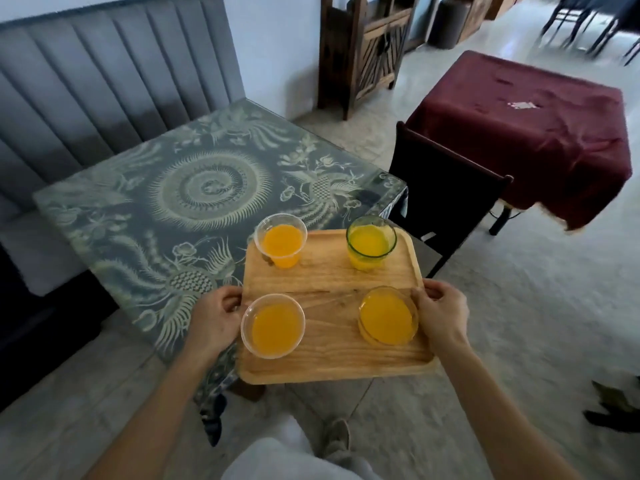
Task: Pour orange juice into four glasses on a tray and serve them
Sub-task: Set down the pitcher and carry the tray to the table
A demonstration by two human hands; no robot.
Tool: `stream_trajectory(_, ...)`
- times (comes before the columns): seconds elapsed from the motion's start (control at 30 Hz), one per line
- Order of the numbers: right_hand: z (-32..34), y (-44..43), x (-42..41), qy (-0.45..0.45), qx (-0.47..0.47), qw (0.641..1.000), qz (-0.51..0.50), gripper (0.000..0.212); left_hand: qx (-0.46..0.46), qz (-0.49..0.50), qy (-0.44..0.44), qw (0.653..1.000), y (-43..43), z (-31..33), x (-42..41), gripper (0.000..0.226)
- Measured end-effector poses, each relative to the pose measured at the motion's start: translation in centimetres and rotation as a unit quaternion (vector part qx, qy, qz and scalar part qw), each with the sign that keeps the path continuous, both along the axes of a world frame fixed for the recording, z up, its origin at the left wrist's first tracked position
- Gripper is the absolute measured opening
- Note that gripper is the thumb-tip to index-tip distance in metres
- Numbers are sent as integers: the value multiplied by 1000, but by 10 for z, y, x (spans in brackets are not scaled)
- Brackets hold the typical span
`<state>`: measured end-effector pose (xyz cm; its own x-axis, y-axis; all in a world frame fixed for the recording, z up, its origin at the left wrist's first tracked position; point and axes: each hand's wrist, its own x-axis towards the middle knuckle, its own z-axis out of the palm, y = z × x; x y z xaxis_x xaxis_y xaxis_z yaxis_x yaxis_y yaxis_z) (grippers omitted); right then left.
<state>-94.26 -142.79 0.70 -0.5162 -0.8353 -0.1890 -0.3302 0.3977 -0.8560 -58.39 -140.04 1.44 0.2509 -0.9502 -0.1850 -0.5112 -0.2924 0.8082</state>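
I carry a wooden tray (332,271) in the air, partly over the near right corner of a table. My left hand (216,318) grips its left edge and my right hand (441,315) grips its right edge. Several glasses of orange juice stand upright on it: a clear one at the far left (281,241), a green-rimmed one at the far right (370,243), a clear one at the near left (273,326) and an amber-tinted one at the near right (388,316).
The table (180,188) has a grey-green patterned cloth and a grey padded bench (86,84) behind it. A dark wooden chair (446,192) stands at its right side. Further right is a table with a maroon cloth (540,133). A wooden cabinet (367,46) stands by the wall.
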Motion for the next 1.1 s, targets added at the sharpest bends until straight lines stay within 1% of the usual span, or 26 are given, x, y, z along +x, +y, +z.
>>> stream_trajectory(0.1, -3, -38, -6, 6, -2, 999, 38, 17, 6, 63, 18, 998, -11, -8, -9, 34)
stream_trajectory(0.2, -10, -74, -4, 4, -8, 997, 77, 14, 16, 103, 34, 994, -21, -15, -12, 30)
stream_trajectory(0.3, -22, -111, 6, 7, -7, 994, 111, 17, 21, 149, 46, 988, -34, -26, -9, 26)
stream_trajectory(0.57, -55, -212, 56, 19, 10, 978, 208, 20, 49, 248, 63, 965, -80, -58, 13, 27)
stream_trajectory(0.73, -71, -274, 88, 26, 30, 965, 258, 21, 62, 294, 68, 951, -113, -72, 26, 20)
stream_trajectory(0.87, -84, -321, 113, 34, 24, 955, 292, 21, 77, 327, 103, 936, -138, -89, 35, 20)
stream_trajectory(1.1, -125, -381, 143, 46, 33, 936, 348, 19, 110, 375, 120, 913, -176, -122, 49, 23)
